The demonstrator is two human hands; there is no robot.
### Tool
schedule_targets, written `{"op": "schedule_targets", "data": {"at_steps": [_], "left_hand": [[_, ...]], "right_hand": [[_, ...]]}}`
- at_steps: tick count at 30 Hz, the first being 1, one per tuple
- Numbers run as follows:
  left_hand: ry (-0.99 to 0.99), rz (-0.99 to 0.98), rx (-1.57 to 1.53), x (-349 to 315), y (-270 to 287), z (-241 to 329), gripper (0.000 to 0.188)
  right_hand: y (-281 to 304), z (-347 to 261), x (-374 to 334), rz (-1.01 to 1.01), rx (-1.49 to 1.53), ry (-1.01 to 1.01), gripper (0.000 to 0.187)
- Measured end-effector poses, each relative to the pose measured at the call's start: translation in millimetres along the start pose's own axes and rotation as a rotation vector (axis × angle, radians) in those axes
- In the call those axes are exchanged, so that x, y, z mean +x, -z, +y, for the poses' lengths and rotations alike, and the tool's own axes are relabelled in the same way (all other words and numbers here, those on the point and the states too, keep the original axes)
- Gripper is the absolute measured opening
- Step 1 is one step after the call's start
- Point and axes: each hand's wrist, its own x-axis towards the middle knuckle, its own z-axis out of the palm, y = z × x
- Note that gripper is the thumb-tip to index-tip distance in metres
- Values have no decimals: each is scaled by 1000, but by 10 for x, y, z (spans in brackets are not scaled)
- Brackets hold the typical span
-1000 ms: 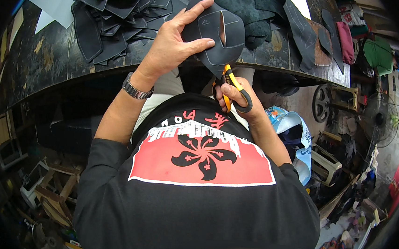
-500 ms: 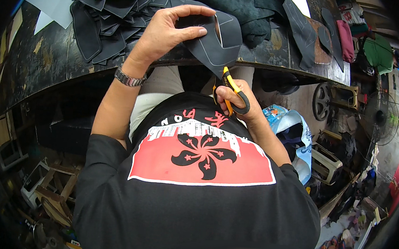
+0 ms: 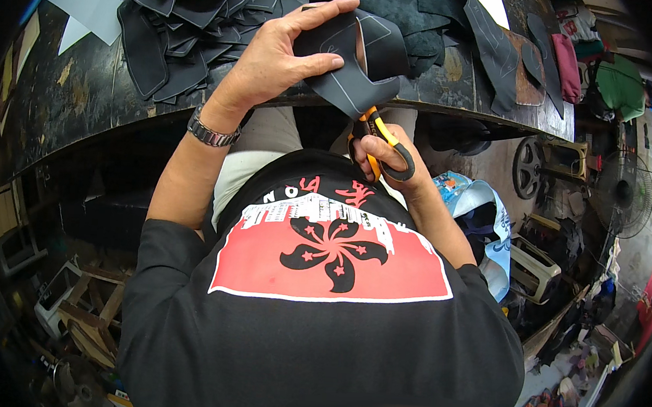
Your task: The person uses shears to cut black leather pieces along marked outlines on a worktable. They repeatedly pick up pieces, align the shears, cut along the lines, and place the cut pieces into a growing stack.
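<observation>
My left hand (image 3: 288, 53) holds a black leather piece (image 3: 348, 83) marked with pale outlines, its thumb on top, index finger stretched past the upper edge and the other fingers hidden underneath. A slit in the piece gapes open and shows a pale brown edge. Wrapped round the yellow-and-black handles of a pair of scissors (image 3: 400, 160) is my right hand (image 3: 400, 143), just below the leather. The scissors' blades are hidden by the leather, so I cannot tell how far apart they are.
A heap of cut black leather pieces (image 3: 184, 16) lies on the worn dark table (image 3: 89, 93), left of my hands. Dark suede-like leather (image 3: 402, 10) is bunched at the back, with marked pieces (image 3: 498, 56) to its right. A fan (image 3: 624, 192) stands at right.
The leather has tilted and shifted slightly to the right, and its slit gapes wider. My left index finger has straightened and lifted; the scissors' blades are now hidden by the leather.
</observation>
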Motion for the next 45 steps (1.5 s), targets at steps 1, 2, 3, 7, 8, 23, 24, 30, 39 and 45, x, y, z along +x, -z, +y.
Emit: {"op": "schedule_targets", "data": {"at_steps": [1, 2, 3, 7, 8, 23, 24, 30, 39, 45], "left_hand": [[4, -1, -3, -1, 1, -2, 64], [0, 0, 1, 0, 3, -4, 63], [-2, 0, 0, 1, 3, -6, 63], [126, 22, -64, -5, -14, -19, 65], [122, 37, -83, -2, -22, -24, 66], [-61, 95, 6, -11, -127, -53, 62], [-74, 122, 7, -21, -148, -55, 62], [-37, 268, -54, -114, -363, -54, 62], [-34, 416, -180, -192, -591, -68, 58], [-46, 455, -225, -226, -680, -56, 59]], "right_hand": [[-1, 4, -6, -2, 7, -3, 38], [-2, 6, -10, -6, 21, -2, 37], [-2, 7, -13, -12, 19, -3, 37], [-3, 8, -36, -18, 45, -5, 36], [-7, 11, -38, -14, 57, -2, 36], [14, 51, 79, -132, 92, 103, 47], [-2, 54, 74, -120, 114, 118, 44], [-113, 73, 65, -55, 210, 153, 39], [-162, 81, 76, 28, 164, 126, 42], [-183, 97, 85, 45, 146, 131, 41]]}}
